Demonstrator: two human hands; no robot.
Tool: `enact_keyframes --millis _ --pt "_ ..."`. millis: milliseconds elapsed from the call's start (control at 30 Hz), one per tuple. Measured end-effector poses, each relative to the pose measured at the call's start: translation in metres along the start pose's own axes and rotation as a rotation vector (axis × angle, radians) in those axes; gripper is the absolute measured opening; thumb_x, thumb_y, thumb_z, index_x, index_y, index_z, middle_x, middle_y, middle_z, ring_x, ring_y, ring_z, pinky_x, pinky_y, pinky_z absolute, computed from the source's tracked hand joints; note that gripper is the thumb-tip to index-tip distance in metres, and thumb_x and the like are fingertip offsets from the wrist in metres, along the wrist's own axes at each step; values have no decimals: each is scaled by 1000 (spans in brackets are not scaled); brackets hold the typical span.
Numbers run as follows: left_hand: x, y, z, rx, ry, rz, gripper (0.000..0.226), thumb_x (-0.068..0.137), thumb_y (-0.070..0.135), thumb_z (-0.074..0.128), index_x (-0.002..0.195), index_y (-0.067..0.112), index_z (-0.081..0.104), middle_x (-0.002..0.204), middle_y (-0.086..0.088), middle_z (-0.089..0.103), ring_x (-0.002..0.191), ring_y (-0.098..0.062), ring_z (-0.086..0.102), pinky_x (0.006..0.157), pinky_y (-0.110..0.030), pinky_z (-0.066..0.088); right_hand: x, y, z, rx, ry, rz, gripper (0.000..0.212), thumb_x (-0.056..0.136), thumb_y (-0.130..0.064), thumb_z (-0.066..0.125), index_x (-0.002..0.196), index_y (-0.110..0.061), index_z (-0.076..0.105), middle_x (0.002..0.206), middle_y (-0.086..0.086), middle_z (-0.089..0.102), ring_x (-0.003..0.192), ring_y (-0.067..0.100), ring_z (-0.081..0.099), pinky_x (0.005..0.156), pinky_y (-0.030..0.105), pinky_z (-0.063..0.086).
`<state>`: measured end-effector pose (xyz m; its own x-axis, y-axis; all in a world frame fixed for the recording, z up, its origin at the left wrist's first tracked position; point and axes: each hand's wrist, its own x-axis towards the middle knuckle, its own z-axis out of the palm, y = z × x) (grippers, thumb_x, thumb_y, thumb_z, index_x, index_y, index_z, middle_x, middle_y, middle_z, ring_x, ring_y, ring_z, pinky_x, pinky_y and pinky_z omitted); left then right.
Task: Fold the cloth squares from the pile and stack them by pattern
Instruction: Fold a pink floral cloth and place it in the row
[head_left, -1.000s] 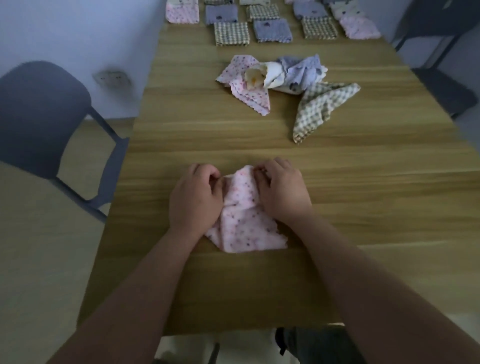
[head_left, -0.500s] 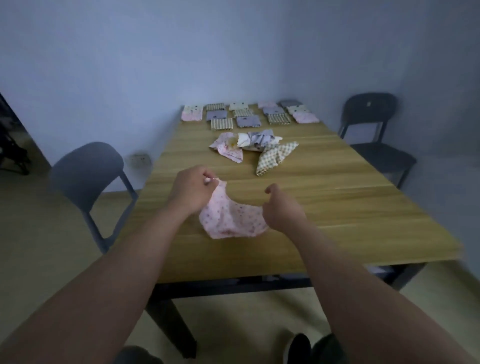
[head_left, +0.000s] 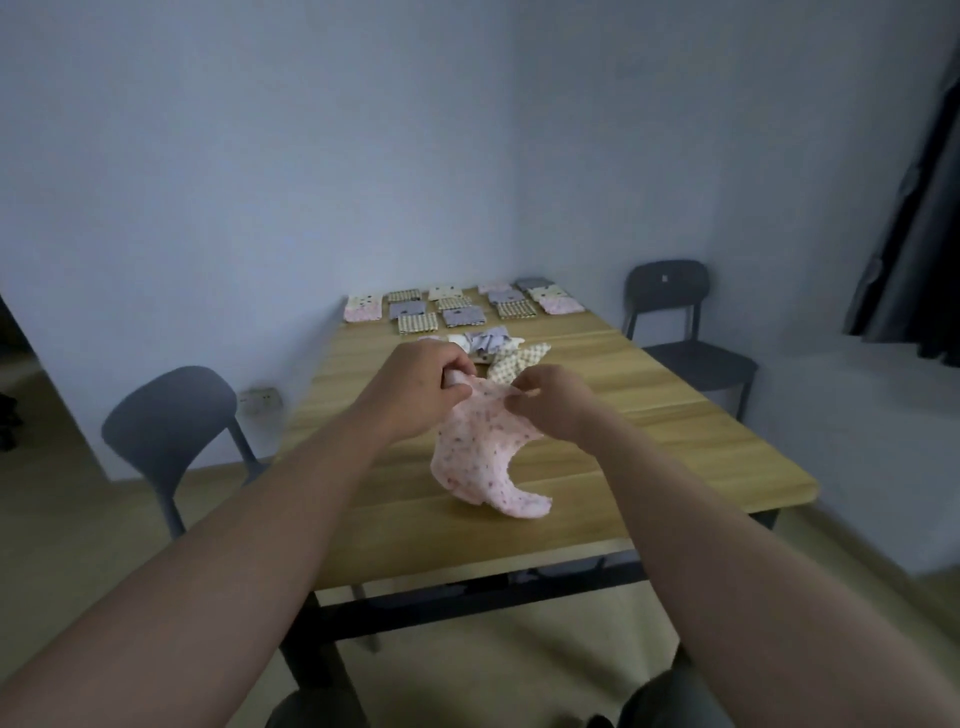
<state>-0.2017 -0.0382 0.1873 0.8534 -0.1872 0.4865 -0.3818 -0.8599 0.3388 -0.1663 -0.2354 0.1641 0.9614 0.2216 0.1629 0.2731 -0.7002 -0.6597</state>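
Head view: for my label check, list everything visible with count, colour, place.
table: one, light wood, centre
pink spotted cloth: one, pink, hanging from both hands
unfolded pile: one, mixed colours, mid-table
folded stacks: many, pink, purple, checked, white, table's far end
chairs: two, dark grey, left and far right
wall socket: one, white, low left wall
curtain: one, dark, right edge
left hand: one, grips cloth's top corner
right hand: one, pinches its top edge
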Motion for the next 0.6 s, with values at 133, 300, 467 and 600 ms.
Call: enact_keyframes --millis 133,300,467,600 --pt "-7 -3 -13 116 -9 -13 19 88 26 76 106 22 75 95 10 64 82 -8 59 71 -27 49 -11 -10 -10 -138 40 -19 10 99 -30 59 102 -21 62 93 0 65 81 20 60 61 28 43" --pt "-10 -13 -30 223 99 -46 34 86 54 73 68 29 60 70 15 58 74 -13 58 75 -31 48 -22 -28 -29 -175 29 -30 21 94 -12 52 109 -21 65 105 5 67 88 24 62 68 29 47" --pt "-18 -15 -46 270 169 -111 59 80 68 69 58 16 52 62 7 54 78 -19 53 75 -34 43 -37 -36 -50 -207 63 -26 29 90 -3 46 105 -17 67 102 6 67 87 23 60 68 28 45" --pt "-24 -11 -62 -89 142 -217 55 82 57 76 61 17 44 61 -1 42 54 -14 46 51 -24 33 -47 -36 -63 -16 142 14 20 95 -17 53 77 -8 53 75 10 53 71 24 51 63 32 43"
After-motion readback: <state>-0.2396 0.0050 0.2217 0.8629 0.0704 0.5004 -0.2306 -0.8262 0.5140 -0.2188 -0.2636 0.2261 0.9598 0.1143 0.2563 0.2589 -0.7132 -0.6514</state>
